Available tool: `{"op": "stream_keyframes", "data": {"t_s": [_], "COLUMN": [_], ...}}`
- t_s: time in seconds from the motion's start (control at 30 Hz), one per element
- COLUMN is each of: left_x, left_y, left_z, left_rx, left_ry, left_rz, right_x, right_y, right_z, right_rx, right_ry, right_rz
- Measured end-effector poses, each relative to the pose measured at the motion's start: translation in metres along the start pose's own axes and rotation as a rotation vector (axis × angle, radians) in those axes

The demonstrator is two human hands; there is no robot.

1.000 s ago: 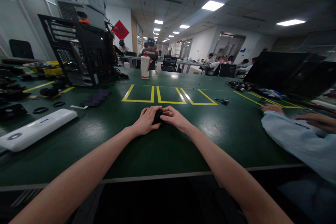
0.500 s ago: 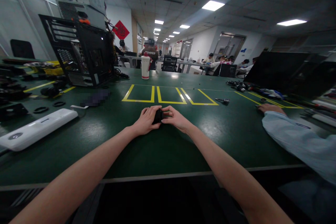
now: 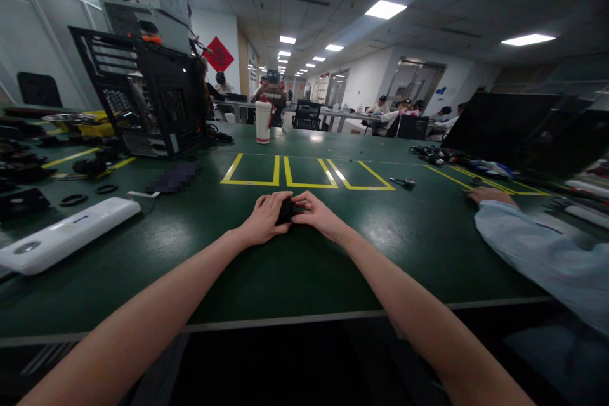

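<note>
Small black object [image 3: 286,210], apparently; between both hands' fingers [image 3: 272,208].

This is an electronics workshop in an open office: a green counter [image 3: 314,266] with yellow tape [image 3: 250,183] outlines carries an open PC case [image 3: 166,98] and a power strip [image 3: 71,233], while beyond, people [image 3: 380,106] sit at desks [image 3: 333,114] under ceiling panels [image 3: 385,9] near a mesh chair [image 3: 307,114].
</note>
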State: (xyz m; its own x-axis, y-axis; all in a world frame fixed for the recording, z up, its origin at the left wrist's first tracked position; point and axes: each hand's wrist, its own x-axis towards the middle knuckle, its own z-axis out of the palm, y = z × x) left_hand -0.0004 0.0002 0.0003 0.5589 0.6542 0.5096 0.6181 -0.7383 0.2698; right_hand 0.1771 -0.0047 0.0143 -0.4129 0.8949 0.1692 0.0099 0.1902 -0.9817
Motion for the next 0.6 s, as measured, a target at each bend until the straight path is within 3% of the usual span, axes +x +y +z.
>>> {"op": "stream_keyframes", "data": {"t_s": [0.17,0.3,0.6], "left_x": [0.0,0.0003,0.0002], "left_y": [0.0015,0.0021,0.0016], "left_z": [-0.0003,-0.0007,-0.0004], "left_rx": [0.003,0.0,0.0], "left_ry": [0.009,0.01,0.006], "left_rz": [-0.002,0.004,0.0], "right_x": [0.0011,0.0026,0.0029], "right_y": [-0.002,-0.0037,0.0007], "right_z": [0.003,0.0029,-0.0016], "right_rx": [-0.006,0.023,0.005], "right_ry": [0.051,0.069,0.017], "right_rz": [-0.009,0.064,0.023]}}
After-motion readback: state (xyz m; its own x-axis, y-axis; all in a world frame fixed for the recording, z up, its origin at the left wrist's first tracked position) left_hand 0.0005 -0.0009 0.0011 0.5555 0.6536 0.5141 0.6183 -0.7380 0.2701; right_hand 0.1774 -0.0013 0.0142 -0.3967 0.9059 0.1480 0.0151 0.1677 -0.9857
